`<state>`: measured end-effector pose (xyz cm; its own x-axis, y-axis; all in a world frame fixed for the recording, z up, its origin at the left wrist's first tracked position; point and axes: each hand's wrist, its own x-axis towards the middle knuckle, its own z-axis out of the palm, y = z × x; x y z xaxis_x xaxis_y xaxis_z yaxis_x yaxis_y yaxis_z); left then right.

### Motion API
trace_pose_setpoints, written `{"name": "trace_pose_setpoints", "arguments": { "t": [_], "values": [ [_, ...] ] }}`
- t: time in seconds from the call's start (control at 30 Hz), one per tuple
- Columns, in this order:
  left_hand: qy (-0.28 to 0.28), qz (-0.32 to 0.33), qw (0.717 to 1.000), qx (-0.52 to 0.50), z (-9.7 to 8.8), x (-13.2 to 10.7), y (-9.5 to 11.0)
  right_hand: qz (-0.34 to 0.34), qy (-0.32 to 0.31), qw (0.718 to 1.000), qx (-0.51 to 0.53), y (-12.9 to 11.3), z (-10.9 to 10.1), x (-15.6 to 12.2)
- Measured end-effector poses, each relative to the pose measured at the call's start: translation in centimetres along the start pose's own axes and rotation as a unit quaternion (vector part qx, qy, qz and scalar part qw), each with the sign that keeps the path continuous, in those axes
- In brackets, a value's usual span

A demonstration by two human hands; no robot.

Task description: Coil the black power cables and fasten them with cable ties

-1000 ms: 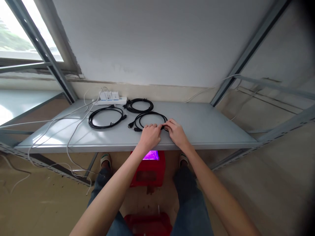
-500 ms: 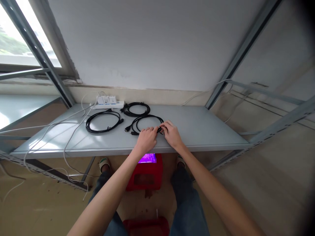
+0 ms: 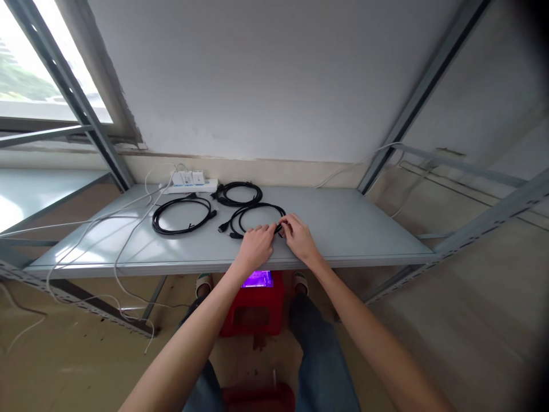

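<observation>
A coiled black cable [image 3: 258, 205] with plugs at its ends lies on the grey metal shelf [image 3: 338, 223]. Over the coil's near right side, my left hand [image 3: 257, 245] is closed, its fingers pinching the cable. Just to the right, my right hand [image 3: 299, 236] pinches the same stretch of cable with thumb and fingertips. The bit between the fingertips is mostly hidden. A second coiled black cable [image 3: 184, 231] lies to the left, and a third coil [image 3: 240, 184] sits behind, close to the held one.
A white power strip [image 3: 210, 185] with several white adapters stands at the back wall. White cords [image 3: 122, 252] run across the shelf's left side and hang over its front edge. Below is a red stool [image 3: 274, 312] with a lit purple screen [image 3: 258, 279]. Metal posts [image 3: 412, 109] frame the shelf.
The camera view has shifted slightly, and my feet and legs have moved inward under the shelf. Both hands stay on the same part of the cable, with only small finger movement.
</observation>
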<state>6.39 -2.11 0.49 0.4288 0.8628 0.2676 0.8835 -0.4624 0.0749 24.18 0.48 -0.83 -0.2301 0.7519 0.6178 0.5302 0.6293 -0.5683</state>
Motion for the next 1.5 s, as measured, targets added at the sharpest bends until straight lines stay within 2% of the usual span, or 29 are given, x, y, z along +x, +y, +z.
{"name": "trace_pose_setpoints", "arguments": {
  "t": [0.17,0.4,0.53,0.77,0.9,1.03,1.23,1.5],
  "values": [
    [-0.010,-0.007,1.000,-0.005,-0.2,0.0,0.0,0.018,0.013,0.999,0.045,0.3,-0.1,0.1],
    [-0.013,-0.006,1.000,-0.005,-0.4,-0.1,-0.1,0.119,-0.004,0.974,0.190,1.3,0.0,0.3],
    [-0.012,-0.005,1.000,-0.004,-0.5,-0.1,0.0,0.131,-0.009,0.969,0.207,1.2,-0.1,0.2],
    [-0.021,-0.014,1.000,-0.001,-0.3,0.1,0.0,0.048,-0.029,0.989,0.137,1.1,-0.1,0.1],
    [-0.014,-0.007,1.000,-0.002,-0.1,0.1,0.0,-0.015,-0.040,0.998,0.042,0.9,-0.1,-0.1],
    [-0.004,-0.002,1.000,0.003,-0.1,0.0,0.1,-0.060,-0.036,0.996,-0.059,0.4,0.0,-0.7],
    [0.006,0.003,1.000,0.008,0.0,0.0,0.2,-0.082,-0.008,0.985,-0.149,0.5,0.3,-1.5],
    [0.020,0.024,0.999,0.027,0.1,0.0,0.4,-0.074,0.008,0.982,-0.174,1.0,0.4,-2.0]
  ]
}}
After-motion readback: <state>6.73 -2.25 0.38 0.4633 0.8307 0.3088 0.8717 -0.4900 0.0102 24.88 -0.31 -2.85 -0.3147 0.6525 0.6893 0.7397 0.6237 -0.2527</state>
